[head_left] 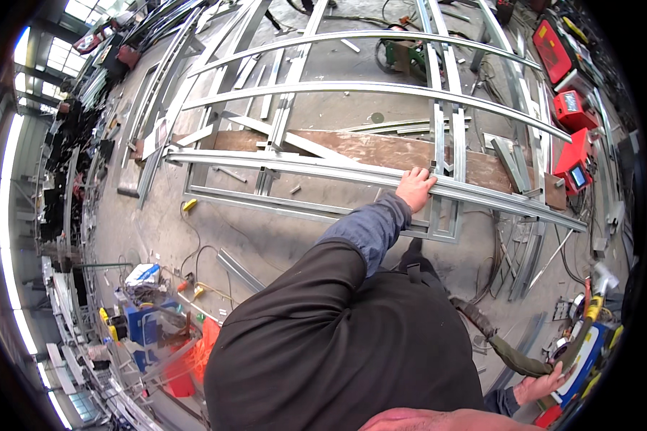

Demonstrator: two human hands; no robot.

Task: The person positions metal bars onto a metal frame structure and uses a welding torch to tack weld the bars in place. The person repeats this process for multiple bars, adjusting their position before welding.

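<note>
And the long metal rail (510, 202) runs crosswise ahead, left hand (415, 189) curled over it, right hand (539, 386) well back at the hose (514, 361), its grip unclear.

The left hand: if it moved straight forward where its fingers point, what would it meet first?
Probably the silver lengthwise bar just beyond the rail under the left hand, though one view leaves their exact heights unclear.
</note>
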